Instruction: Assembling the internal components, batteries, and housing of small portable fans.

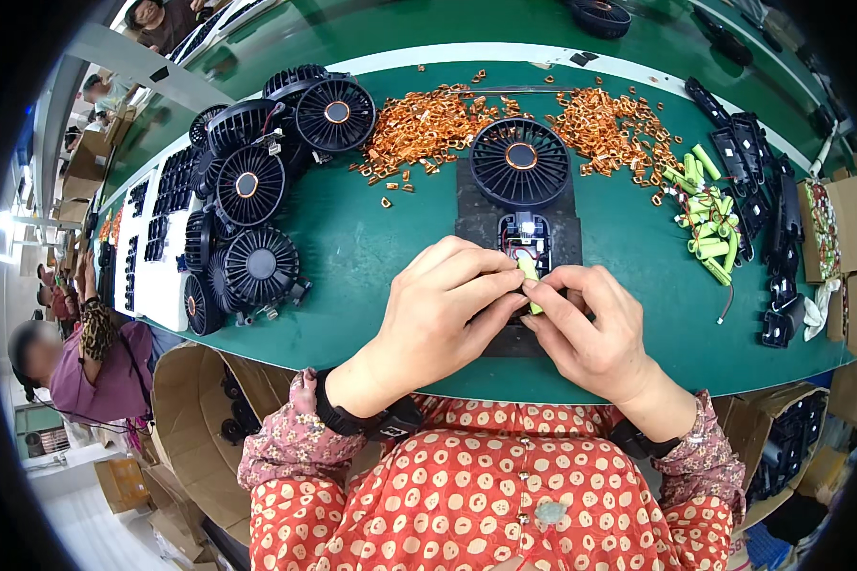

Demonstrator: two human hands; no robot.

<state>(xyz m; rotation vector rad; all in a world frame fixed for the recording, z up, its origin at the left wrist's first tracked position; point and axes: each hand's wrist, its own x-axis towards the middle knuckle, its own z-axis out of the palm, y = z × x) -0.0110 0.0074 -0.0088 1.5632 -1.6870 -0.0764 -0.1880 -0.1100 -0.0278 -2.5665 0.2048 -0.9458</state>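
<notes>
A black handheld fan (521,164) lies face up on a dark mat (567,228), its handle pointing toward me. The handle housing (541,231) is uncovered, showing thin wires and a small white part inside. Over its lower end, a green battery cell (527,265) shows between my fingers. My left hand (445,303) pinches it from the left, thumb and fingertips together. From the right, my right hand (595,328) closes thumb and forefinger on the same cell. The fingertips nearly meet and hide much of the cell and the handle's lower end.
Several fans (248,186) are heaped at the left, beside white trays (167,252) of black parts. Orange clips (428,124) lie in two piles behind the mat. Wired green batteries (709,224) and black handle shells (781,238) lie right. Cardboard boxes (195,409) stand below the table edge.
</notes>
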